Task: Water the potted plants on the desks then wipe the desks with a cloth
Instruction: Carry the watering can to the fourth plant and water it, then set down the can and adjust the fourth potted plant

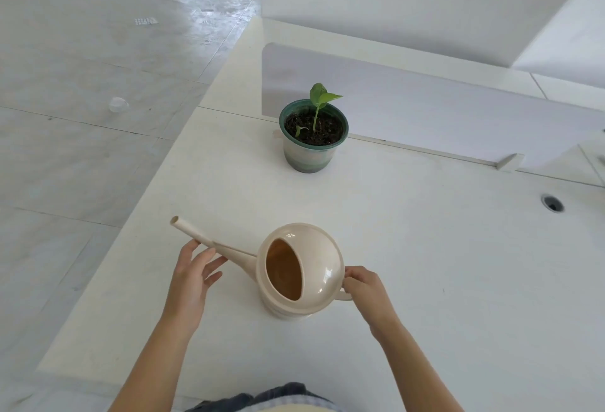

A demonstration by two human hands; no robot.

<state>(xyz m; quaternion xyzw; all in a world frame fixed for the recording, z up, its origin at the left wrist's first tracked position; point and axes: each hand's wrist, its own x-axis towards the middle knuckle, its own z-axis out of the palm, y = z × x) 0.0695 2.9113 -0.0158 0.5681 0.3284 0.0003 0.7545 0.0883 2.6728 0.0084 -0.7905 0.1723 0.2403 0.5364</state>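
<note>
Here, from the head camera, we look down on a white desk [409,248] with a beige watering can [302,269] standing on it close to us. Its long spout [209,241] points away to the left and slightly upward, and its oval filling hole faces us, showing a brownish inside. Our right hand [365,287] is at the can's handle [345,295] on the right side, with the fingers curled around it in a closed hold. Our left hand [193,275] sits under the spout about midway along it, fingers spread and loosely touching it from below, not clenched around it.

Farther back on the desk, well apart from the can, stands the potted plant [313,135]: a round pot with a dark green rim and a pale lower body, filled with dark soil. One thin stem with a few green leaves rises from it, and a tiny sprout shows beside it. The pot stands just in front of a white divider panel [425,107] that runs across the desk.

To the right, a small round cable hole [553,203] is set in the desktop. To the left lies a pale tiled floor [82,84].
</note>
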